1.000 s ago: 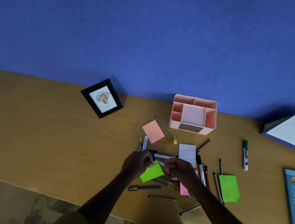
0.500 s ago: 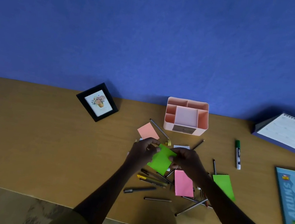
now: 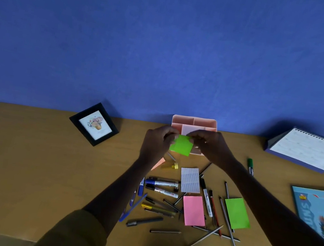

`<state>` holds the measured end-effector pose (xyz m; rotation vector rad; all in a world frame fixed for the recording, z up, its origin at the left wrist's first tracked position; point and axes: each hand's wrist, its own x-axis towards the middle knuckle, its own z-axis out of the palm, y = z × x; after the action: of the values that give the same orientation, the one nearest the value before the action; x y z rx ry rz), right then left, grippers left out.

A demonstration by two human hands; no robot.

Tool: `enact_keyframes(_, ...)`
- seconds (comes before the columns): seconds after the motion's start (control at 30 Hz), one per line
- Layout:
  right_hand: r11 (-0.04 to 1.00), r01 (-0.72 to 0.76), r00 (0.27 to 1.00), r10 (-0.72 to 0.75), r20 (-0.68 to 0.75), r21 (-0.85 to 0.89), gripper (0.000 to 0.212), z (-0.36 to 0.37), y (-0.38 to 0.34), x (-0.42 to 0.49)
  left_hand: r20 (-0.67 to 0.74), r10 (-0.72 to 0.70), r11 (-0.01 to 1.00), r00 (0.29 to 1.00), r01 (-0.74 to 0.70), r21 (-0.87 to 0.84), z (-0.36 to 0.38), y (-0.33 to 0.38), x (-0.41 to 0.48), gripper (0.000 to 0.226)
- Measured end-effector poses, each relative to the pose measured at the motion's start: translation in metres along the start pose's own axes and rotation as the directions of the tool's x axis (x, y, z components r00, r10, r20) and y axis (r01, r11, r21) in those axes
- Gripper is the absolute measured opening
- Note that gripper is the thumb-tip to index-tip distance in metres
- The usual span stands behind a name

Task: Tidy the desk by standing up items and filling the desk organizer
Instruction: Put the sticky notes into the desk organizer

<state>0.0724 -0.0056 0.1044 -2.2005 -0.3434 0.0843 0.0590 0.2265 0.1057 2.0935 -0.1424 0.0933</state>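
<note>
Head view: both hands, left (image 3: 157, 142) and right (image 3: 208, 145), pinch the top corners of a bright green rectangular sticky-note pad (image 3: 181, 148), hanging tilted, long axis roughly left-right, in front of the pink plastic compartmented organizer (image 3: 195, 121) at the tabletop's (image 3: 29, 168) far edge.

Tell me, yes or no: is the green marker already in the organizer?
No: the green marker lies flat on the desk, right of the organizer.

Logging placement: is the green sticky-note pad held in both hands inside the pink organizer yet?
Out. The green sticky-note pad is pinched at its top edge by the left hand and right hand, in front of the pink plastic desk organizer.
</note>
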Motion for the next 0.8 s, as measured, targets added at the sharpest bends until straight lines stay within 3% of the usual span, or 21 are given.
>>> enact_keyframes(0.27, 0.945, 0.192, 0.959, -0.238, -0.154, -0.266, 0.016, -0.023, 0.000, 0.060, -0.081, 0.187, 0.952, 0.979, -0.161, 0.259, -0.002, 0.005, 0.066, 0.014)
enact_keyframes(0.53, 0.911, 0.151, 0.956, -0.233, -0.177, -0.385, 0.016, -0.013, 0.015, 0.091, -0.094, 0.287, 0.873, 0.953, -0.219, 0.436, 0.007, -0.016, 0.096, 0.015)
enact_keyframes(0.8, 0.903, 0.077, 0.986, -0.133, -0.105, -0.422, 0.016, 0.006, 0.041, 0.104, -0.024, 0.225, 0.855, 0.974, -0.186, 0.483, 0.024, -0.043, 0.107, 0.013)
